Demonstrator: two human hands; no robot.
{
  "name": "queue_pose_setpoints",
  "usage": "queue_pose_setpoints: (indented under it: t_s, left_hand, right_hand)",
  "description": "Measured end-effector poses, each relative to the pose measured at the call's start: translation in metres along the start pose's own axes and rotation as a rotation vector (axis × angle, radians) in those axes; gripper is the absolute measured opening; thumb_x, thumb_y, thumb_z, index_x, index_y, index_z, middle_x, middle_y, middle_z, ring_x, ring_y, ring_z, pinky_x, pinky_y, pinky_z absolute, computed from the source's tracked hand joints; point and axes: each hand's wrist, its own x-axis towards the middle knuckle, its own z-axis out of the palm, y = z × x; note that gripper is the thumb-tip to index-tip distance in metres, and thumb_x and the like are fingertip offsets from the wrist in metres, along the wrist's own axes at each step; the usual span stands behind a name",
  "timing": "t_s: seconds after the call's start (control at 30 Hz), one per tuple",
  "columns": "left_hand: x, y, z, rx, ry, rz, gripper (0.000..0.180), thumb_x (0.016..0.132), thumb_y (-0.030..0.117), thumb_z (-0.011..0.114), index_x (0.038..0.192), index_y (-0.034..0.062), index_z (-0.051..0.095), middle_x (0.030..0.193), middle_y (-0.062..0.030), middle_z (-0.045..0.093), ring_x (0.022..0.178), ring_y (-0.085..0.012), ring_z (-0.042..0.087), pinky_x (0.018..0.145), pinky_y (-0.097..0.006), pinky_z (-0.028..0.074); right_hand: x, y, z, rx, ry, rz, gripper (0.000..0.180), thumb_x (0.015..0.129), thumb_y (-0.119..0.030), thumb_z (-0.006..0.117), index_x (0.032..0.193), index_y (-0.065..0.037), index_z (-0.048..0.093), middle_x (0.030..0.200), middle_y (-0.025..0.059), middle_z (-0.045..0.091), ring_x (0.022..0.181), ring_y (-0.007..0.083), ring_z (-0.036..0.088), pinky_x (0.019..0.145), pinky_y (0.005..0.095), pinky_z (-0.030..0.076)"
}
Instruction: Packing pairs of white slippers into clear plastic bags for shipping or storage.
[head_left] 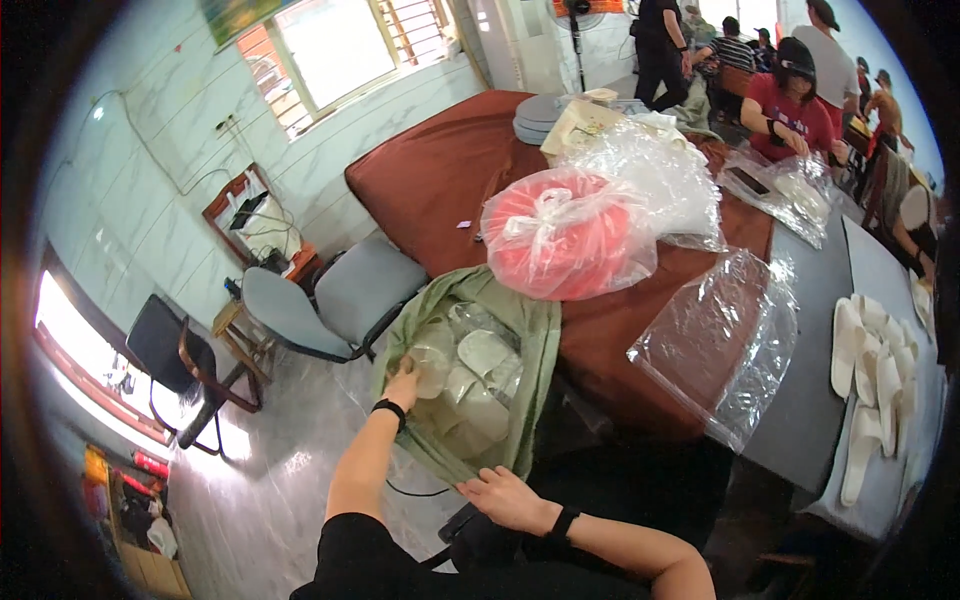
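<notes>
Left hand (404,384) grips wrapped slippers (470,385) inside the green bag (530,340); right hand (505,497) clenches its edge; best held wide.

I see a soft green cloth bag (520,340) full of shiny clear plastic packs (470,375). The table cover (440,170) is matt brown cloth. Crinkly glossy plastic wraps the red bundle (565,235).
</notes>
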Motion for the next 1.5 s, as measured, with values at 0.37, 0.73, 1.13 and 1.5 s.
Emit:
queue_pose_setpoints:
  t_s: [0.37,0.73,1.13,1.5]
  left_hand:
    - [0.068,-0.107,0.083,0.587,-0.505,0.084,0.099,0.092,0.058,0.057,0.163,0.0265,-0.003,0.168,-0.0162,-0.015,0.151,-0.0476,-0.016,0.122,-0.058,0.014]
    - [-0.002,-0.021,-0.048,-0.235,-0.218,-0.064,0.138,0.064,0.042,0.091,0.163,0.0192,-0.003,0.163,-0.032,0.008,0.151,-0.048,0.014,0.119,-0.057,0.026]
    - [-0.013,-0.063,-0.14,-0.136,0.359,-0.028,0.115,0.072,0.019,0.086,0.162,0.0201,0.014,0.156,-0.0279,0.036,0.142,-0.0445,0.038,0.116,-0.045,0.036]
    - [-0.134,0.153,-0.187,-0.121,0.065,0.725,0.083,0.077,0.01,0.081,0.149,0.0031,0.04,0.141,-0.0266,0.054,0.131,-0.0422,0.051,0.106,-0.044,0.044]
  right_hand:
    - [0.008,-0.011,0.019,-0.008,0.079,-0.134,0.019,0.085,-0.021,0.064,0.101,-0.012,0.067,0.102,0.0056,0.064,0.1,0.0276,0.058,0.088,0.045,0.046]
    - [-0.009,0.002,-0.025,-0.037,0.225,-0.255,0.014,0.088,-0.019,0.064,0.093,-0.007,0.069,0.088,0.0104,0.063,0.086,0.029,0.058,0.078,0.0428,0.049]
    - [0.006,-0.005,-0.047,0.163,0.313,-0.194,0.043,0.087,-0.007,0.057,0.129,0.001,0.057,0.13,0.0189,0.055,0.104,0.0321,0.06,0.09,0.0395,0.052]
    - [-0.122,0.038,-0.113,-0.069,0.307,0.196,0.067,0.076,0.0,0.065,0.141,-0.007,0.049,0.157,0.0209,0.034,0.124,0.0358,0.051,0.096,0.0464,0.046]
